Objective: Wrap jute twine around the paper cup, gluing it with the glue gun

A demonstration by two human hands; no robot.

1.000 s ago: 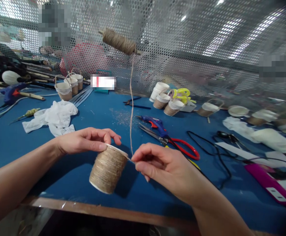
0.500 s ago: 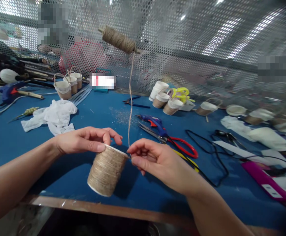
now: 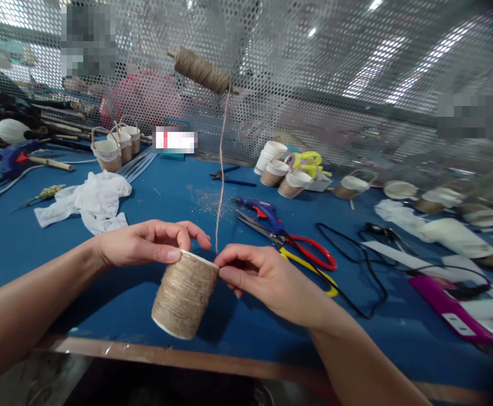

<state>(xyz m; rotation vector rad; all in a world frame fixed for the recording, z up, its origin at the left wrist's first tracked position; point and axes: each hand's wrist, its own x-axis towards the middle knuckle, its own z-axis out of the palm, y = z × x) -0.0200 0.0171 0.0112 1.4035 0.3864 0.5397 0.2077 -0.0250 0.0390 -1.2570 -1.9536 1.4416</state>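
Note:
A cup wrapped in brown twine (image 3: 185, 296), white at both rims, hangs tilted above the blue table. My left hand (image 3: 157, 239) grips its upper rim, thumb outside and fingers over the opening. At the cup's right upper edge, my right hand (image 3: 250, 269) pinches the twine strand (image 3: 221, 169) between thumb and fingertips. That strand runs up to a twine spool (image 3: 202, 70) mounted on the perforated metal screen. Twine covers the cup's visible side from rim to rim.
Scissors with red and yellow handles (image 3: 314, 251) and a blue glue gun (image 3: 263, 214) lie right of centre. White cloth (image 3: 98, 200) is at left. Small twine-covered cups (image 3: 108, 156) stand at the back left, others at the back right. A purple power strip (image 3: 449, 310) lies far right.
My right hand has moved slightly left, closer against the cup's rim, and the strand's lower end has shifted left with it. My left hand still holds the cup.

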